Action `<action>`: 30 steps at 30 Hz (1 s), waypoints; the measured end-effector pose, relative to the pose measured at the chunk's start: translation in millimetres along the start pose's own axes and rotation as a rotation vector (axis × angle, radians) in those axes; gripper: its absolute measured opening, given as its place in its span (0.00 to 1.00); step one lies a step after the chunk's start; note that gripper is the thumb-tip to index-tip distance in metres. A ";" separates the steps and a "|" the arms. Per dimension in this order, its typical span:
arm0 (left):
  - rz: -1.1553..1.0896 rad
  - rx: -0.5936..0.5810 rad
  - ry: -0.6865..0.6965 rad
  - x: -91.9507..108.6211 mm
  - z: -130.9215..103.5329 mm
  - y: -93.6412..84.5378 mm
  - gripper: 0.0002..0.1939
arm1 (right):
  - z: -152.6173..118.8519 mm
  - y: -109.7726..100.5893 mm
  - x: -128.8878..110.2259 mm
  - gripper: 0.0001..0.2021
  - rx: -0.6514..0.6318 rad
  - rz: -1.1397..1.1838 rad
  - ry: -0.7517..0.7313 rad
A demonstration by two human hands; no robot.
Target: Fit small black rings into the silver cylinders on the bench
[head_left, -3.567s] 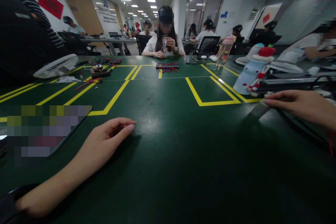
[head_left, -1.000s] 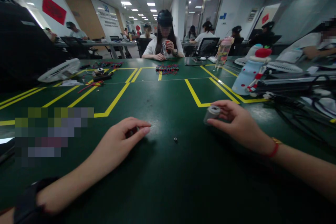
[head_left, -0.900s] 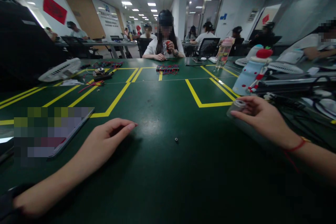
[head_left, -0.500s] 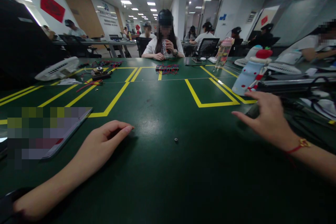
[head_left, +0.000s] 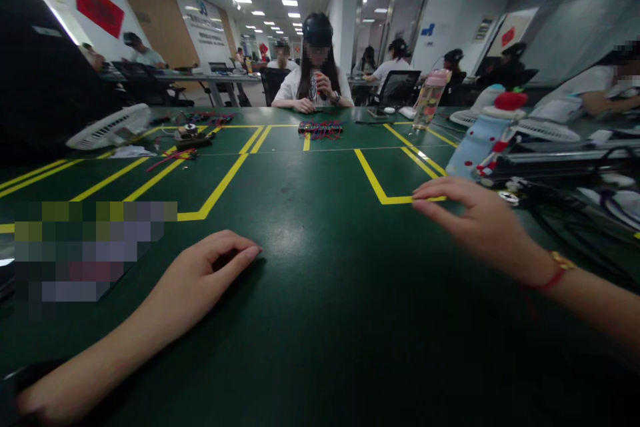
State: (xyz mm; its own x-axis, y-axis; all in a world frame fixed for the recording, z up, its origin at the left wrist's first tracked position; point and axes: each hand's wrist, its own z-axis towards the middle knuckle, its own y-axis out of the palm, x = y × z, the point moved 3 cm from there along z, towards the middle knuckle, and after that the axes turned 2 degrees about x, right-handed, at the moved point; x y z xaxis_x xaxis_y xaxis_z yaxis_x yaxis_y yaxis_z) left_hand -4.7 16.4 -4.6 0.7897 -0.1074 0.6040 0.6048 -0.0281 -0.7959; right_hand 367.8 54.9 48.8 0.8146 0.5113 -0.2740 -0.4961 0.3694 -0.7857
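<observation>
My left hand (head_left: 213,273) rests low over the dark green tabletop (head_left: 320,320), left of the middle. Its thumb and forefinger meet at the tips, and whatever they pinch, if anything, is too small to make out. On the other side, my right hand (head_left: 475,227) hovers near a corner of yellow tape (head_left: 385,199). The fingers there are drawn together with the thumb close under the forefinger; anything between them is hidden. A light blue bottle (head_left: 473,147) with a red top stands just beyond this hand.
A blurred-out flat device (head_left: 95,253) lies left of my left arm. Wired parts (head_left: 320,129) sit before a person (head_left: 313,73) across the table. Cables (head_left: 575,233) and dark bars (head_left: 560,163) crowd the right side, and a white fan (head_left: 110,127) lies far left.
My right hand has moved left, and its thumb and fingers have come closer together. The small ring-like metal piece on the tabletop is no longer visible. My left hand has barely shifted.
</observation>
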 end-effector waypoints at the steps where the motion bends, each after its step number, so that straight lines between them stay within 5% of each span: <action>1: -0.002 -0.003 -0.001 0.8 0.1 0.5 0.15 | -2.4 -15.0 21.0 0.12 0.073 -0.103 0.059; 3: -0.011 -0.011 0.001 3.9 -0.3 1.0 0.15 | -10.3 -37.9 61.2 0.12 0.141 -0.296 0.188; 8: -0.023 -0.019 -0.018 7.7 -3.0 -1.3 0.15 | -31.0 -52.6 122.9 0.13 0.001 -0.397 0.517; 30: -0.037 -0.026 -0.008 3.5 -4.0 -0.9 0.16 | -33.4 -67.3 136.0 0.16 -0.057 -0.452 0.701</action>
State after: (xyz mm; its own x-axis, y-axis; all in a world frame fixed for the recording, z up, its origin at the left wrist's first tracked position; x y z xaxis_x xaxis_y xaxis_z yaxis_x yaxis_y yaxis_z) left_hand -2.9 12.1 -1.9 0.7675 -0.0976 0.6335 0.6312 -0.0576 -0.7735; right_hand 522.1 73.6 45.9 0.9391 -0.2850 -0.1921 -0.0757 0.3738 -0.9244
